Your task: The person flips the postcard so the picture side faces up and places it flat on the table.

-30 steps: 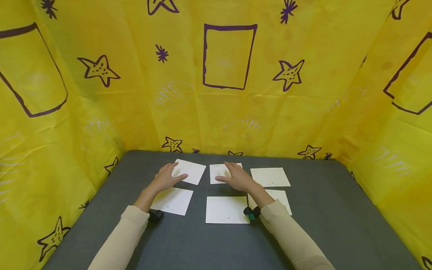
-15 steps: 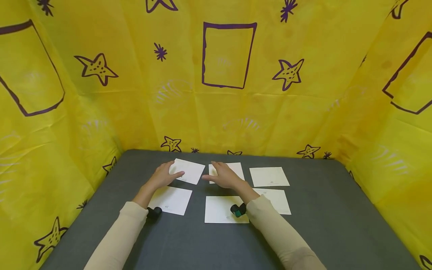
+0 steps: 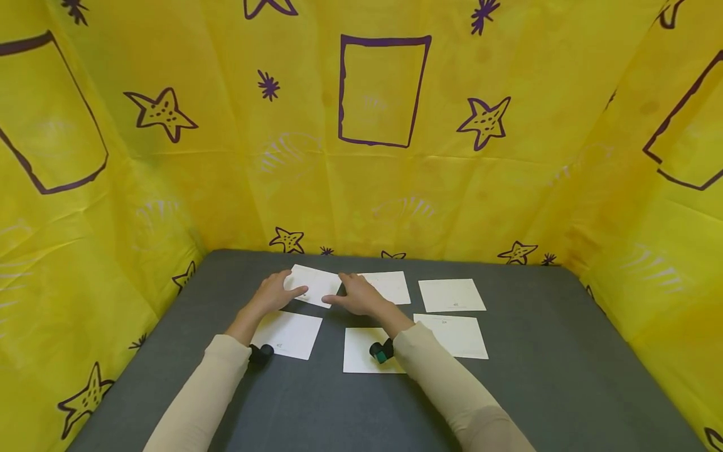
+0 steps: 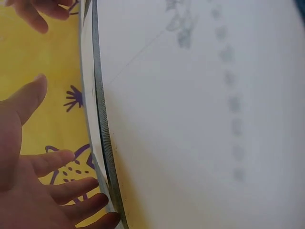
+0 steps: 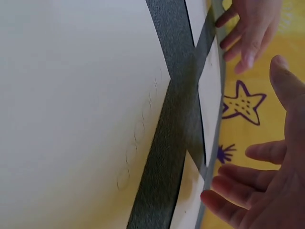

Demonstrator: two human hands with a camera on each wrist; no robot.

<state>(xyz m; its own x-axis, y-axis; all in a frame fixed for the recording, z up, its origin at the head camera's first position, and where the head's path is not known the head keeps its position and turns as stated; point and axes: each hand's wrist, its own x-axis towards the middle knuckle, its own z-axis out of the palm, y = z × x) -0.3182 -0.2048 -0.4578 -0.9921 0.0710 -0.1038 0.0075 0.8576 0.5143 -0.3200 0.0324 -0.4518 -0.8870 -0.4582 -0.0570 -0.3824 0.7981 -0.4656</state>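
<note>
At the back left of the dark table lies a white card [image 3: 314, 284], turned slightly askew, with a small mark near its lower edge. My left hand [image 3: 273, 293] is at its left side, fingers spread and thumb pointing inward. Over its right edge reaches my right hand [image 3: 359, 296], also spread, partly hiding the back middle card [image 3: 391, 287]. Both wrist views show loosely extended fingers with nothing between them; whether they touch the card cannot be told. Below my left wrist is the front left card [image 3: 294, 336]; the front middle card [image 3: 358, 351] is partly covered by my right wrist.
To the right lie a back right card [image 3: 452, 295] and a front right card [image 3: 457, 337]. The dark grey table [image 3: 316, 408] is enclosed by yellow cloth walls [image 3: 226, 188] with starfish drawings. A small black device [image 3: 381, 350] sits at my right wrist.
My right hand has moved left from the back middle card to the right edge of the back left card, uncovering the front right card. My left hand has barely moved.
</note>
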